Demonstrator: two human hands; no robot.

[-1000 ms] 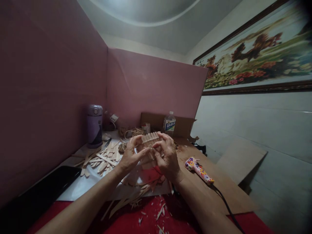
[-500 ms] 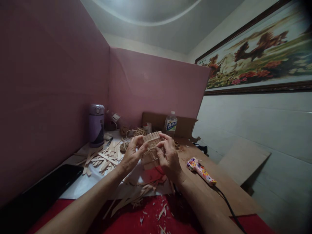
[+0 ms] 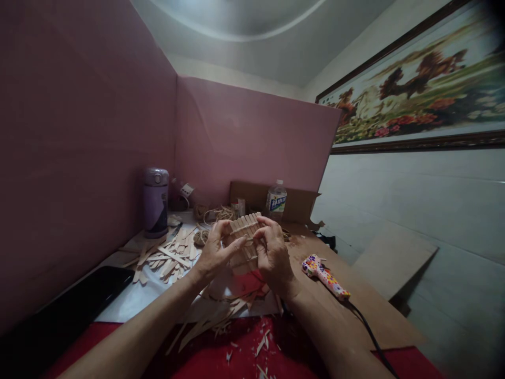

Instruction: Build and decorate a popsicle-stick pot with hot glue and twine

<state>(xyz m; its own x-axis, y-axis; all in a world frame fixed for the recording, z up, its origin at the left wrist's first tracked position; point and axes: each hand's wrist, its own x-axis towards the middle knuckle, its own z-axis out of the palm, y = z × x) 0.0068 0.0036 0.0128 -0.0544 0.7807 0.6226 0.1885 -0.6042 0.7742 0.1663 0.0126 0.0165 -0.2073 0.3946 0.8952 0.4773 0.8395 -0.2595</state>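
Observation:
A small panel of wooden sticks [image 3: 245, 226] laid side by side, with cord across it, is held up over the table. My left hand [image 3: 216, 250] grips its left edge, the thumb lying over the front face near the cord. On the right side my right hand [image 3: 273, 252] holds the panel, index finger at the top corner and thumb close to the cord at the middle. Both thumb tips are near each other. The fingers behind the panel are partly hidden.
Loose sticks [image 3: 173, 258] lie left on white paper, near a purple bottle [image 3: 156, 202] and a black phone-like object [image 3: 106, 287]. Twine [image 3: 224, 212] and a clear bottle [image 3: 276, 201] stand behind. A patterned glue gun [image 3: 325, 276] rests on cardboard at right. Wood scraps litter the red cloth [image 3: 244, 358].
My left thumb has moved right across the panel's face, toward my right thumb, and now covers part of the cord. The panel stays at nearly the same spot.

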